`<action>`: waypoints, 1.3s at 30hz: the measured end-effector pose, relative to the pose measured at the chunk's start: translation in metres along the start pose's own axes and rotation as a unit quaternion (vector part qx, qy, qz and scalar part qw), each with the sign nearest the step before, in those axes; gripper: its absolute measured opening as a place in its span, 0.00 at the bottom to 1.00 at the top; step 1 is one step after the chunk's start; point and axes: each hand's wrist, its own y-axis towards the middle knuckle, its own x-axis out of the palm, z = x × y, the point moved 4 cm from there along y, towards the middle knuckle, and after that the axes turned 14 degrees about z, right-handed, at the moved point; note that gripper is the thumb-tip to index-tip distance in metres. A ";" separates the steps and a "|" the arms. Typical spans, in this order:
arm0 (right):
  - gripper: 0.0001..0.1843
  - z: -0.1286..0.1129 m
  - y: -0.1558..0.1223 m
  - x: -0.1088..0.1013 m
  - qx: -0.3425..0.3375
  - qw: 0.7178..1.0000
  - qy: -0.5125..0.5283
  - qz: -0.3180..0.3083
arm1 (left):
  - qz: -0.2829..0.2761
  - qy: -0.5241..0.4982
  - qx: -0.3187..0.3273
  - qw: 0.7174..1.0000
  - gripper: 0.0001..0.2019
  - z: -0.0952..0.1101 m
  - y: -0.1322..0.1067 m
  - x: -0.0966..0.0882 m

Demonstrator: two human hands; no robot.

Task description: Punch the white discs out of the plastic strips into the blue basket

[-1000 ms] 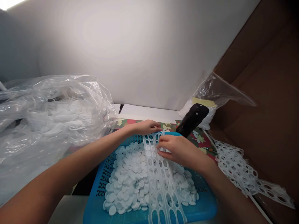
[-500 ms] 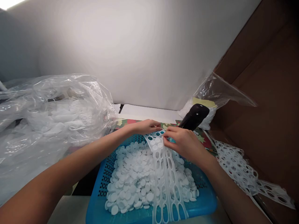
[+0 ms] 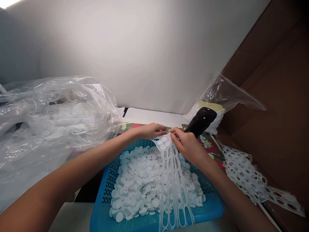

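Perforated white sheet (image 3: 173,183) hangs below the fingertips of the left hand (image 3: 153,130) and right hand (image 3: 188,144), over a blue basket (image 3: 207,211) of white discs (image 3: 134,183). The right fingers pinch its top edge; the left fingers sit narrowed beside them, whether gripping I cannot tell. Beyond the right fingers leans a black handle (image 3: 203,119).

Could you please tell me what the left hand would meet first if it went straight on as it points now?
The left hand would probably meet the right hand first, by the top of the white perforated strip, though depth between the hands is hard to judge.
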 end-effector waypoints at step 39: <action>0.12 -0.030 -0.018 0.017 -0.250 0.956 -0.110 -0.104 | 0.008 0.024 0.013 1.000 0.16 0.004 0.000 0.003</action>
